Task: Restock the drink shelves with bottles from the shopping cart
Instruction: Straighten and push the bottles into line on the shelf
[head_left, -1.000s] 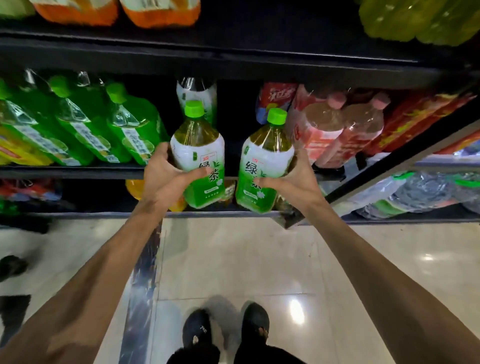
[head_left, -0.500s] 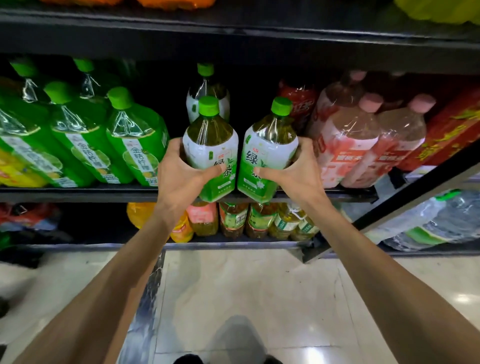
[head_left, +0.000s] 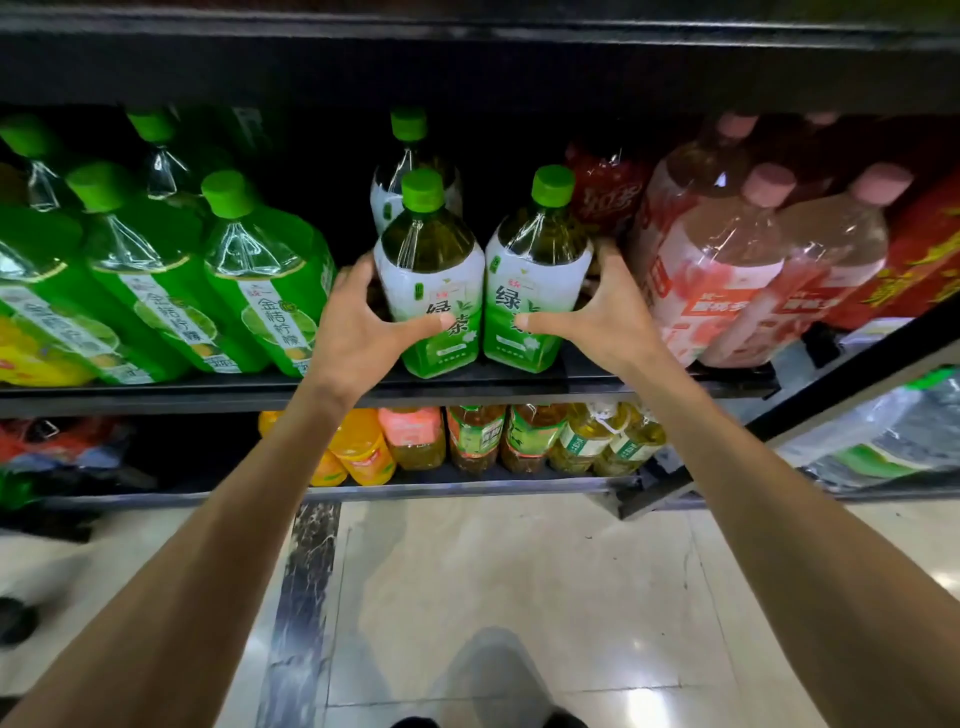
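Green-capped, the left bottle (head_left: 431, 291) sits in our left hand (head_left: 358, 325), the right bottle (head_left: 537, 283) in our right hand (head_left: 605, 317), fingers (head_left: 356, 273) curled round each. Both rest at the near edge of the shelf (head_left: 156, 392), held upright, we judge, for pushing farther in.

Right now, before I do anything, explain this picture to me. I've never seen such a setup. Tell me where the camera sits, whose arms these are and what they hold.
There is no machine here. A person wears one wide-angle camera on the head, so you look forward and down along their bare arms. The left hand grips the left green tea bottle. The right hand grips the right green tea bottle. Both bottles are upright, side by side, at the front of the dark shelf. A third green tea bottle stands behind them. To the left are green kumquat-lemon bottles, and to the right are pink-capped bottles. Smaller bottles line the shelf below, above the tiled floor.
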